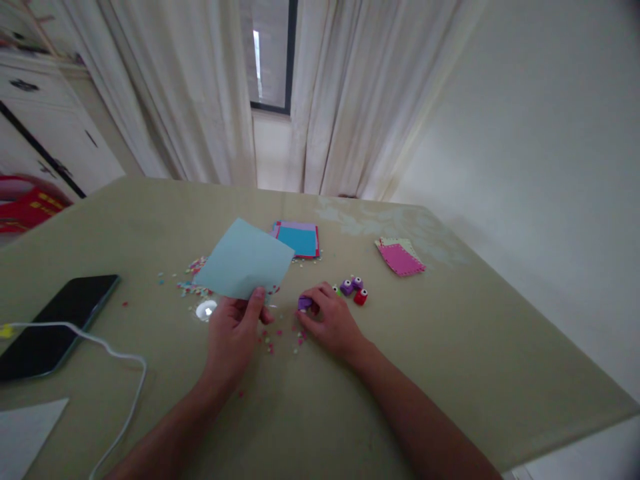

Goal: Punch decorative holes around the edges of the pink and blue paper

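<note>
My left hand [238,321] pinches the lower corner of a light blue paper square [243,259], thumb on top, and holds it tilted above the table. My right hand [330,319] grips a small purple craft punch [304,303] between thumb and fingers, just right of the paper and apart from it. Beyond that hand sit several more small punches with eye-like dots: purple [347,287], red [361,297] and a partly hidden green one [337,291]. Tiny paper bits [271,347] lie scattered below and between both hands.
Behind the paper lies a stack of coloured squares [299,241]. Pink and pale green sheets with notched edges [401,259] rest at the right. A heap of confetti [193,288], a shiny round piece [205,311], a black phone [63,323] and a white cable [131,357] are left.
</note>
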Demonstrator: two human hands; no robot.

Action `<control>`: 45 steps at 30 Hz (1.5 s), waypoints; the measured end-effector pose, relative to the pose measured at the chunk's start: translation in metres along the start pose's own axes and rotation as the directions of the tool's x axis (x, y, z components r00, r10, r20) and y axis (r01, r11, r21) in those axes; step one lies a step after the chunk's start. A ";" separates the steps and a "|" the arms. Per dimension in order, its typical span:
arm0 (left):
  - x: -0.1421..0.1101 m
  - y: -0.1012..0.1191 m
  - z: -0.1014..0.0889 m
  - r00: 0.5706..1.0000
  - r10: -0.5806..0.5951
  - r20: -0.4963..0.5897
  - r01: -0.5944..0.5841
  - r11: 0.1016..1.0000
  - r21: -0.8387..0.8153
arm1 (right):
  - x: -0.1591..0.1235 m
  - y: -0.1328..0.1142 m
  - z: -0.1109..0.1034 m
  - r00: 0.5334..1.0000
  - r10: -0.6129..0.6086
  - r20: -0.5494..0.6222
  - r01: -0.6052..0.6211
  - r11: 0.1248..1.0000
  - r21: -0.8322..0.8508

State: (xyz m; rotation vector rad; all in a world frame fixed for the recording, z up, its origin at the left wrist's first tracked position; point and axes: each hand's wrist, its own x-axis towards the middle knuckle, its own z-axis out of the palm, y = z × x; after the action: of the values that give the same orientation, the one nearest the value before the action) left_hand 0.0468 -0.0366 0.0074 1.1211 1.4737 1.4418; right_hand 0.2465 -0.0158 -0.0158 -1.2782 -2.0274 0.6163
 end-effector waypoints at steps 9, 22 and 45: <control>0.015 0.004 -0.009 0.986 0.033 -0.163 -0.058 0.987 -0.153 | 0.003 0.003 0.004 0.998 0.039 -0.040 -0.049 0.961 -0.272; 0.014 -0.004 -0.009 0.988 -0.026 -0.152 0.000 0.985 -0.172 | 0.037 -0.008 0.019 0.994 -0.106 0.010 0.090 0.783 -0.615; -0.005 -0.011 0.004 0.991 -0.091 0.099 0.088 0.996 0.033 | -0.015 -0.025 -0.002 0.929 0.366 0.057 -0.336 0.769 0.545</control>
State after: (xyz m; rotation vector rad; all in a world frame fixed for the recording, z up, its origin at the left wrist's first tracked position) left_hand 0.0514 -0.0401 -0.0043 1.1144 1.4589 1.2881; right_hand 0.2375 -0.0394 -0.0012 -1.2921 -1.4046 1.2256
